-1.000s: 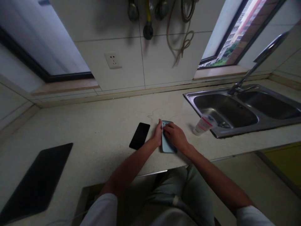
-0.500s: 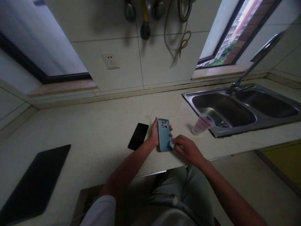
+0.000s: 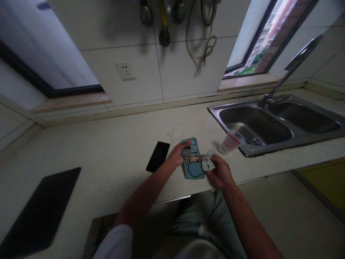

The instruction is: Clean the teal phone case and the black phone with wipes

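A teal phone case (image 3: 192, 163) with a cartoon figure on its back lies on the pale countertop (image 3: 107, 151). My left hand (image 3: 178, 154) grips the case's upper left edge. My right hand (image 3: 219, 169) sits just right of the case, fingers closed on a small crumpled white wipe (image 3: 207, 163). A black phone (image 3: 158, 156) lies screen-up on the counter, just left of my left hand.
A small white tube with a red label (image 3: 230, 141) lies beside the steel double sink (image 3: 272, 138) at the right, under its tap (image 3: 289, 70). A black cooktop (image 3: 40, 207) is set in the counter at left. Utensils and a cord hang on the tiled wall.
The case has been turned over, from its plain inner side to the cartoon-printed back. My right hand came off the case and now holds the wipe beside it.
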`<state>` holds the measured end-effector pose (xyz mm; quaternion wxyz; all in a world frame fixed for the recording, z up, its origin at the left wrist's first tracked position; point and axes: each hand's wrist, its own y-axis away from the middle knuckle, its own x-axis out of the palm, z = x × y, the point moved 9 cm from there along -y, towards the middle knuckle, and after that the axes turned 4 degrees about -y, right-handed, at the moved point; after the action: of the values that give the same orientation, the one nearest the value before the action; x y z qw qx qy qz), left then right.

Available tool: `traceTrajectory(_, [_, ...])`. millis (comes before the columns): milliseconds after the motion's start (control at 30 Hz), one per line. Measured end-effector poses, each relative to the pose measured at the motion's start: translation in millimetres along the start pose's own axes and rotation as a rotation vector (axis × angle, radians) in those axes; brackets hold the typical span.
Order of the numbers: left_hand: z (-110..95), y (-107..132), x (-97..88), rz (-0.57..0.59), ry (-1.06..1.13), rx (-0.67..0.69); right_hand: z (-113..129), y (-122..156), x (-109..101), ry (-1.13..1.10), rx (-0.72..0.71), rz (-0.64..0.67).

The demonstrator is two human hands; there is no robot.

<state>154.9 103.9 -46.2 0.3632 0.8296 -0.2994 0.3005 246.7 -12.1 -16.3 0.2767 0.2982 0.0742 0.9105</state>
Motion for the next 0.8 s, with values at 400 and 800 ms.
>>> traceTrajectory(400, [-6.1,6.7,20.2,0.15,0.155,-0.06,45.6,-16.1,-1.9,0.255,-0.279,-0.035])
traceTrajectory(800, [5.0,7.0,23.4,0.068,0.173,-0.134,41.5,-17.2,92.5,1.308,-0.933,0.279])
